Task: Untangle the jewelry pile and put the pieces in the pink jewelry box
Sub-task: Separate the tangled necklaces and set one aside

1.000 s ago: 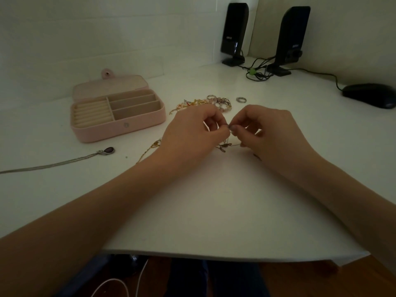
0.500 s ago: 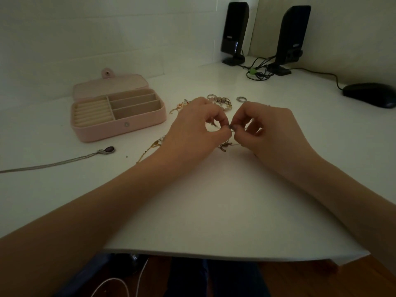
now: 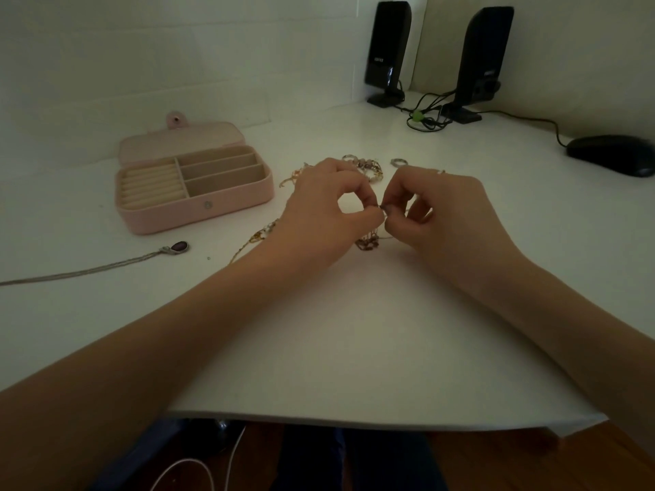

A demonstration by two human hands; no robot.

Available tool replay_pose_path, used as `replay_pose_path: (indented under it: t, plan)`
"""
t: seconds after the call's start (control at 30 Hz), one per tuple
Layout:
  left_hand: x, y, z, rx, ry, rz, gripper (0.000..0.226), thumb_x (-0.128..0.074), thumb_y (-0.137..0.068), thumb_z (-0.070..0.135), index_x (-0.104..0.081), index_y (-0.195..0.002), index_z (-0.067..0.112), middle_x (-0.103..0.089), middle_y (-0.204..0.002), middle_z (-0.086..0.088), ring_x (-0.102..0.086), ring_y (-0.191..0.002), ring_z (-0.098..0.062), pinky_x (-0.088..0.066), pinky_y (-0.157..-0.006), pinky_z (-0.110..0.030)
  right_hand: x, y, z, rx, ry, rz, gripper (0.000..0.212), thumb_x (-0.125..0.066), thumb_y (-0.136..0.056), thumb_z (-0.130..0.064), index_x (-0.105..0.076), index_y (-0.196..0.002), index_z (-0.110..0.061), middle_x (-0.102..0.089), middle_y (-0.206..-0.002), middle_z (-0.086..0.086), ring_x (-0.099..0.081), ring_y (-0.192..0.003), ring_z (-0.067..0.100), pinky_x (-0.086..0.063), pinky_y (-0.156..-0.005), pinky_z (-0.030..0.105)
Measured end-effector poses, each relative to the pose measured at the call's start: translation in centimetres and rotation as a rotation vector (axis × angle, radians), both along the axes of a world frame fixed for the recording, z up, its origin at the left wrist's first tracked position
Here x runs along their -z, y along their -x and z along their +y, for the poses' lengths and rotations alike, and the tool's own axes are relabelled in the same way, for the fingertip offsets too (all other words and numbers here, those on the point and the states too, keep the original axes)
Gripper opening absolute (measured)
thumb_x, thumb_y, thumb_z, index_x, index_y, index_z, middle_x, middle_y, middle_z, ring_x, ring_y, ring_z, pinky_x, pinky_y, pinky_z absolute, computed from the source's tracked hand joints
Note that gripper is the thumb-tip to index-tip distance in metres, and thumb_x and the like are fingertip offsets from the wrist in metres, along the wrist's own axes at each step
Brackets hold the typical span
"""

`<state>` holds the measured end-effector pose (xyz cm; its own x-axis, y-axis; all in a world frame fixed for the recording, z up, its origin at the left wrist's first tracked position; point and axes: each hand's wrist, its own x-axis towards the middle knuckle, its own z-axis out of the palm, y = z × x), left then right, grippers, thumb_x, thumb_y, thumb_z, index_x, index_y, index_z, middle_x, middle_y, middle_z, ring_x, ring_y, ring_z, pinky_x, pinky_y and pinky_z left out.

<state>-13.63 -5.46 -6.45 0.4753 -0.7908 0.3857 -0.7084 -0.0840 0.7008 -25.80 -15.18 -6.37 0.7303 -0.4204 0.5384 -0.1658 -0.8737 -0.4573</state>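
Observation:
My left hand (image 3: 326, 210) and my right hand (image 3: 443, 214) meet fingertip to fingertip above the white desk, both pinching a thin chain. A beaded tangle of jewelry (image 3: 367, 242) hangs just below the fingers, and a gold chain end (image 3: 257, 237) trails out left from under my left wrist. Behind my hands lie a beaded bracelet (image 3: 368, 166) and a silver ring (image 3: 398, 161). The pink jewelry box (image 3: 198, 210) stands open to the left, its compartments bare. A silver necklace with a dark pendant (image 3: 177, 247) lies stretched in front of the box.
Two black speakers (image 3: 388, 51) (image 3: 482, 62) with tangled cables (image 3: 425, 116) stand at the back right corner. A black mouse (image 3: 611, 154) sits at the far right. The desk's front edge (image 3: 354, 421) runs near my body.
My hands have stayed pinched together in nearly the same spot, lifting slightly; the beaded tangle below them shifted a little.

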Motion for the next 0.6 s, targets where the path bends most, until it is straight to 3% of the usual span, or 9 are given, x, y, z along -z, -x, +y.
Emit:
replay_pose_path:
  t: [0.1,0.27,0.4,0.6]
  plan:
    - [-0.01,-0.08,0.13,0.002,0.011,0.053,0.012,-0.069,-0.079,0.016,-0.061,-0.072,0.024,-0.056,-0.109,0.005,-0.049,-0.109,-0.009,-0.034,-0.093,-0.022,-0.24,0.35,-0.61,0.058,-0.036,-0.030,0.005,-0.061,-0.082,-0.012,-0.059,-0.081,-0.017,-0.056,-0.073,-0.016,-0.056,-0.061,0.011,-0.043,-0.057,0.019]
    - [0.00,-0.37,0.10,0.007,0.026,0.078,0.018,-0.069,-0.080,0.020,-0.059,-0.071,0.032,-0.055,-0.103,0.009,-0.051,-0.106,-0.007,-0.036,-0.090,-0.022,-0.37,0.45,-0.39,-0.017,-0.220,-0.016,0.008,-0.063,-0.088,-0.014,-0.070,-0.090,-0.018,-0.067,-0.083,-0.015,-0.065,-0.061,0.009,-0.049,-0.054,0.016]
    - [0.12,-0.36,0.05,0.007,0.033,0.073,0.019,-0.070,-0.079,0.021,-0.059,-0.070,0.034,-0.055,-0.101,0.009,-0.052,-0.103,-0.007,-0.036,-0.087,-0.021,-0.37,0.21,-0.26,-0.048,-0.258,-0.010,0.007,-0.064,-0.088,-0.013,-0.070,-0.088,-0.016,-0.068,-0.079,-0.012,-0.066,-0.062,0.005,-0.045,-0.053,0.009]
    - [0.07,0.06,0.05,0.018,0.040,0.030,0.020,-0.070,-0.078,0.017,-0.059,-0.070,0.031,-0.055,-0.099,0.006,-0.051,-0.103,-0.010,-0.036,-0.088,-0.022,-0.17,0.23,-0.14,-0.037,-0.188,-0.021,0.007,-0.064,-0.084,-0.010,-0.065,-0.080,-0.015,-0.059,-0.068,-0.018,-0.063,-0.064,0.013,-0.043,-0.050,0.011]
